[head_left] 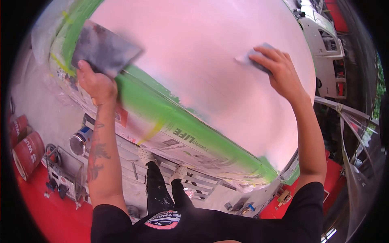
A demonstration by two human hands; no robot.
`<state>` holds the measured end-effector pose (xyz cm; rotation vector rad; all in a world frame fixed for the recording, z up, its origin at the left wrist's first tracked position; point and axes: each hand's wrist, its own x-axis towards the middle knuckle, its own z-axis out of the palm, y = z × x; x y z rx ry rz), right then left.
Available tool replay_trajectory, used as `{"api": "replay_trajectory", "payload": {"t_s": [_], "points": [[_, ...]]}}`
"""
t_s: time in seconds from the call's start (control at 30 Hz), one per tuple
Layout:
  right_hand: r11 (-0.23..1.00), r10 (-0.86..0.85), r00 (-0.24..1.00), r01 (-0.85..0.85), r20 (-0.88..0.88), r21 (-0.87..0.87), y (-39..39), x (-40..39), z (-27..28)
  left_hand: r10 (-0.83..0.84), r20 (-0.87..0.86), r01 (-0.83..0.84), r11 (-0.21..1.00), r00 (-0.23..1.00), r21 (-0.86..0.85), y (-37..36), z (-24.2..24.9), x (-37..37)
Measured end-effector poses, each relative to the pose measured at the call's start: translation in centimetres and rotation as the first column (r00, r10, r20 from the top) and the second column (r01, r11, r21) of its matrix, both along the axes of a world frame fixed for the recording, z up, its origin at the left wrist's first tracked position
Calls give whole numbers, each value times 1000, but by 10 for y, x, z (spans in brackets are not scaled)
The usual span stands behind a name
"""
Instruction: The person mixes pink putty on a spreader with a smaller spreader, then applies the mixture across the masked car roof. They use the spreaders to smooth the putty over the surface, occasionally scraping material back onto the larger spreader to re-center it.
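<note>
Pink panel point(202, 48) fills the upper middle of the head view, edged below by green tape point(170, 109) and printed masking paper point(182, 141). The left hand point(95, 83) is clamped on the lower edge of a grey board point(103, 48), held up over the tape at the panel's left end. The right hand point(279, 71) is well apart from it, fingers pressed flat on a grey block point(257, 54) that lies against the pink face near the panel's right side. Below, on the floor, an open tin point(79, 141) lies on its side with its mouth facing the camera; its inside looks dim, and what it holds cannot be told. Two red drums point(26, 152) lie at the far left on red flooring.
</note>
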<state>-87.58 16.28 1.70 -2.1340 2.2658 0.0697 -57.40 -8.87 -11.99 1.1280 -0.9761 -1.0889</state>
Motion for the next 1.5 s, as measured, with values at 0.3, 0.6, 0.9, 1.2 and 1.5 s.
{"api": "replay_trajectory", "payload": {"t_s": [0.3,0.6,0.9,1.2,1.5], "points": [[991,91,996,-91,-5,-93,-241,30,-39,-90,-111,84,995,990,-59,1,-2,2],[963,258,963,-262,76,56,-258,33,-39,-119,-41,115,990,992,-87,0,-8,5],[955,280,957,-286,75,79,-179,15,-33,-97,-112,93,995,989,-41,2,0,0],[976,196,979,-200,47,90,-81,-5,-42,-25,-74,23,999,997,-33,-6,-6,3],[982,57,996,-68,65,178,11,-17,-30,23,301,-26,1000,953,7,-1,4,4]]}}
